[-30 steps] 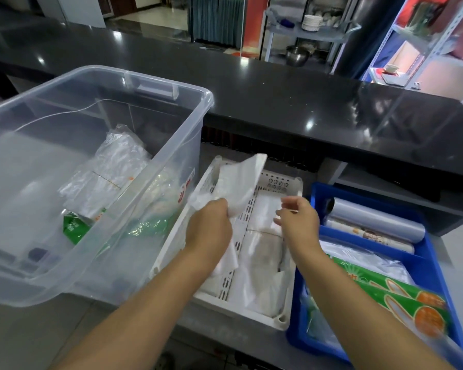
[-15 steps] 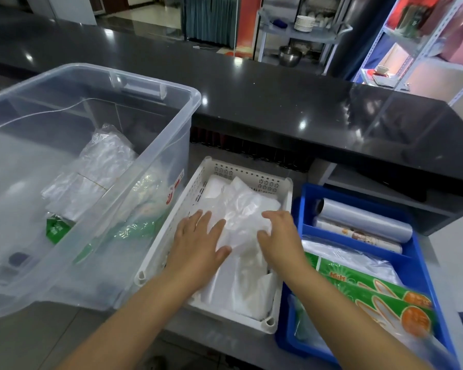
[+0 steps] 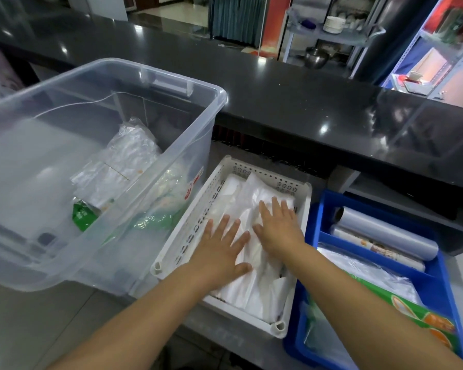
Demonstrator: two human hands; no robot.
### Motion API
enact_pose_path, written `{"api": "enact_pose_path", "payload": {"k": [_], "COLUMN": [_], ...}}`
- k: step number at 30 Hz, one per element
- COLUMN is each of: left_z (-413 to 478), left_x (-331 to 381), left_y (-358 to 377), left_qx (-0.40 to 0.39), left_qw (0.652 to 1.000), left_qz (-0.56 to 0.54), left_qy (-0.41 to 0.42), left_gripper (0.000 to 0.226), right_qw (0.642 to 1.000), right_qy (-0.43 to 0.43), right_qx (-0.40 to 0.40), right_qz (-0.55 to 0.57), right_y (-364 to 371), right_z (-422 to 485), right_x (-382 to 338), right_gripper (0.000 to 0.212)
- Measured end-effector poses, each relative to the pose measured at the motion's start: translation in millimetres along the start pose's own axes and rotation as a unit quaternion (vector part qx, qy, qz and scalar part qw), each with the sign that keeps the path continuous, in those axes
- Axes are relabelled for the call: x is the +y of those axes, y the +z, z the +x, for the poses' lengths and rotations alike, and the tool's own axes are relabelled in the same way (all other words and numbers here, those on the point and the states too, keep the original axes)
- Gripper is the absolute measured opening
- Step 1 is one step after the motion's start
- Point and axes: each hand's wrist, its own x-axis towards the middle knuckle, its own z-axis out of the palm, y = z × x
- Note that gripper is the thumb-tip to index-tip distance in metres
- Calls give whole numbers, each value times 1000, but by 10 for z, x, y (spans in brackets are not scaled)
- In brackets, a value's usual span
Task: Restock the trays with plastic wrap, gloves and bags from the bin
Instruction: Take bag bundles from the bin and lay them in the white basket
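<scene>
Head view shows both my hands flat and spread on the clear plastic bags [image 3: 254, 284] in the white perforated tray [image 3: 302, 201] at centre frame. My left hand [image 3: 222, 249] lies palm down toward the tray's left side, my right hand [image 3: 277, 227] just beside it and further up; neither grips anything. I judge I'm pressing the slippery stack down so it lies level below the rim.

At the left, the clear storage bin [image 3: 134, 76] holds more bagged packs [image 3: 123, 166] and a green packet [image 3: 82, 216]; its white lettering is too small to read. A red-printed sticker [image 3: 194, 184] on the bin's wall is unreadable too. At the lower right, the blue tray [image 3: 326, 206] keeps plastic wrap rolls [image 3: 385, 233] in its far compartment and green glove packs [image 3: 422, 316] nearer; their print is blurred.
</scene>
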Motion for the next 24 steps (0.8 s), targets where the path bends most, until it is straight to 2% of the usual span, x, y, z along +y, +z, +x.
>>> {"api": "enact_pose_path", "payload": {"k": [3,6,9,12,15,20,24], "left_z": [-92,-254,-391,-447,-433,-252,-158], "left_x": [-3,-30,-26,68,218,371,371], "left_y": [-153,-363,-555,-630,-543,-356,-366], "left_qx": [-12,0,48,73,39,-26,-6], "left_qw": [998,993,991,983,969,953,943], "left_qz": [-66,-119,-120,-134,-143,-98,-29], "left_qy": [20,6,21,97,196,287,332], "left_gripper": [74,67,55,39,31,36,41], "right_qw": [995,999,1000,1000,996,977,971], "right_qy": [-10,-9,-15,11,55,114,142], "right_qx": [-46,-31,21,9,34,135,140], "right_qz": [-84,-43,-14,10,69,117,134], "right_y": [70,-61,-261,-438,-517,-512,-469], "right_z": [-25,-77,-206,-399,-598,-885,-1092], "right_x": [-28,-87,-66,-14,31,42,-25], "right_gripper": [72,70,55,36,27,22,18]}}
